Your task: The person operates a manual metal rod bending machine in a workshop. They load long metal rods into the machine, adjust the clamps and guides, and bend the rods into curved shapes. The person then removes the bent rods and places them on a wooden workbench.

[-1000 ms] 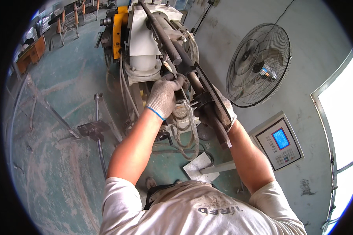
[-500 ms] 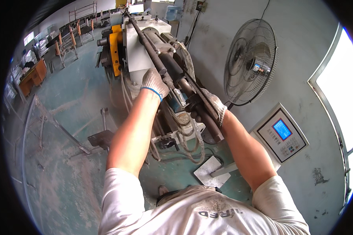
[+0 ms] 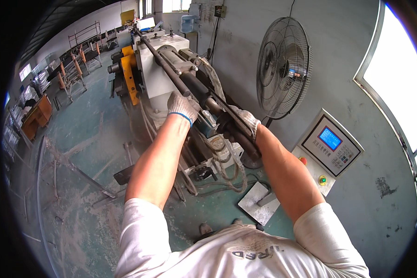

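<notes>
Both my hands wear whitish knitted gloves and work at the near end of a long metal machine (image 3: 162, 74). My left hand (image 3: 182, 106), with a blue band at the cuff, is closed just below the lower end of a long steel tube (image 3: 164, 65). What its fingers hold is hidden behind the hand. My right hand (image 3: 245, 121) is wrapped around a thick dark metal shaft (image 3: 251, 149) that slopes down toward me. A thin dark bar (image 3: 234, 113) lies along the shaft and crosses the right hand.
To the right, a caged fan (image 3: 285, 69) stands by the wall. A tilted control panel (image 3: 331, 141) with a lit screen sits near my right forearm, its base plate (image 3: 259, 206) on the floor. Hoses (image 3: 236, 185) hang below the machine. Metal frames (image 3: 78, 171) stand at left.
The view has shifted, so the machine sits farther left and more of the control panel shows. Both hands keep their places on the machine.
</notes>
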{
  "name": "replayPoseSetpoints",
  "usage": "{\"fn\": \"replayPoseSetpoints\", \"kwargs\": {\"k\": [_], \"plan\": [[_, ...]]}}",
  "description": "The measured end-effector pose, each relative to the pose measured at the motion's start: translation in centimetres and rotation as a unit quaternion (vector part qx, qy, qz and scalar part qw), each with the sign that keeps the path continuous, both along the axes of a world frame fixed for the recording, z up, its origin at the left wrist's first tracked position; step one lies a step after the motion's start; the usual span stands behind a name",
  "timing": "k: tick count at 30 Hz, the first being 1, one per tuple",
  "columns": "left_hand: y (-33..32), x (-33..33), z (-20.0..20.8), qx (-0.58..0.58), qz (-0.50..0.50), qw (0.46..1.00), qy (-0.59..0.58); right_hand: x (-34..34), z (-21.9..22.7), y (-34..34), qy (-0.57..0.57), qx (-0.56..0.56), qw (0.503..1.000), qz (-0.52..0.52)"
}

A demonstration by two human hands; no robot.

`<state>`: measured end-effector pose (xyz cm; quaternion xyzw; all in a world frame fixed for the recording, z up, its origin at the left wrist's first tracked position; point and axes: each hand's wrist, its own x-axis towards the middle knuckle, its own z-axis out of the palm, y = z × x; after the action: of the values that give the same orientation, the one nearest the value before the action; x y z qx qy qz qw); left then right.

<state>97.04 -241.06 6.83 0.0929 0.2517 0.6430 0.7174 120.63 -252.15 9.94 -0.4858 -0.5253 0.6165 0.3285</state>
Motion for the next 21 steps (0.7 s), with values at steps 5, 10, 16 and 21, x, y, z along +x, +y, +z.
{"fn": "replayPoseSetpoints", "kwargs": {"k": [5,10,16,21], "plan": [[-3.6,1.6,2.3,0.064,-0.006,0.997,0.046,1.9,-0.8,1.1,-0.013,-0.006,1.000,-0.017],[-4.8,-1.2,3.0,0.101,-0.036,0.991,0.079,-0.5,0.3,0.6,-0.006,-0.023,0.999,-0.029],[-5.9,-1.2,4.4,0.180,-0.126,0.952,0.214,0.5,0.0,-0.8,0.041,-0.034,0.998,-0.036],[-5.0,-1.6,5.5,0.039,-0.124,0.989,0.076,0.5,-1.1,0.6,0.052,-0.050,0.997,-0.028]]}}
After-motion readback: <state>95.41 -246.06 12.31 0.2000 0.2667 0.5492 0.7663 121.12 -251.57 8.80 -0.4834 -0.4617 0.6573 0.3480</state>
